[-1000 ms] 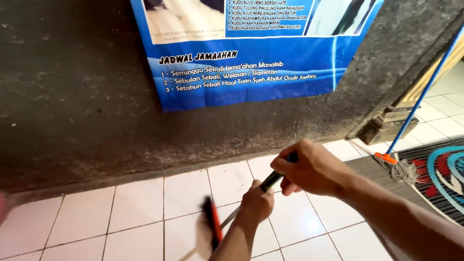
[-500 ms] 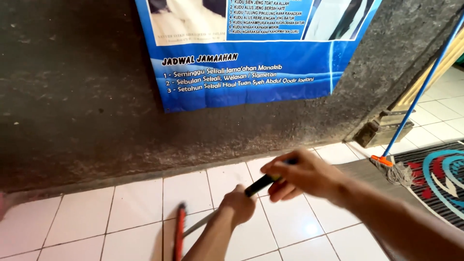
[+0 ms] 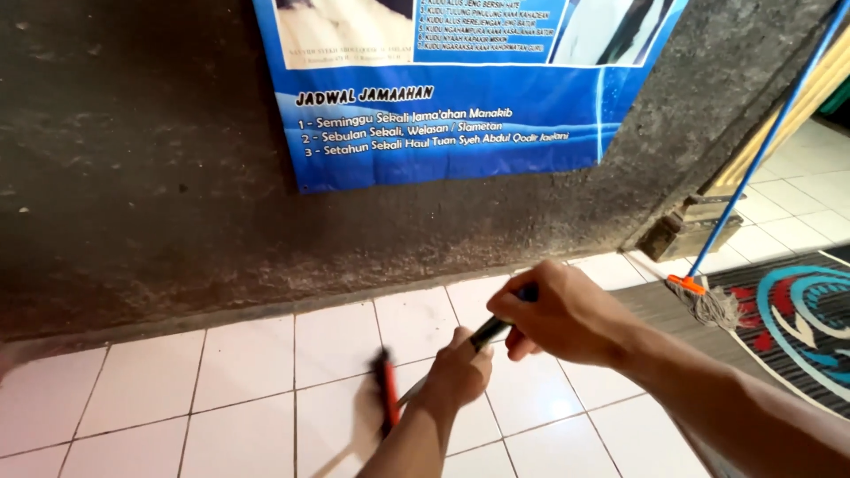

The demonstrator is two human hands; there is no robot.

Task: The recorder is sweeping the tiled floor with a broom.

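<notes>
Both my hands grip the dark handle [image 3: 490,331] of a broom. My right hand [image 3: 553,312] is closed around its upper end. My left hand [image 3: 459,370] holds it lower down. The broom's red and black head [image 3: 386,394] is blurred and rests on the white floor tiles [image 3: 239,389], a little in front of the dark rough wall [image 3: 133,177].
A blue printed banner [image 3: 460,97] hangs on the wall. At the right a mop with a blue pole [image 3: 768,142] and a grey stringy head [image 3: 708,305] leans by a wooden post base [image 3: 686,232]. A patterned mat [image 3: 797,319] lies at the right.
The broom head swept left across the tiles and has come back to the right. Both hands kept their grip on the handle and shifted slightly.
</notes>
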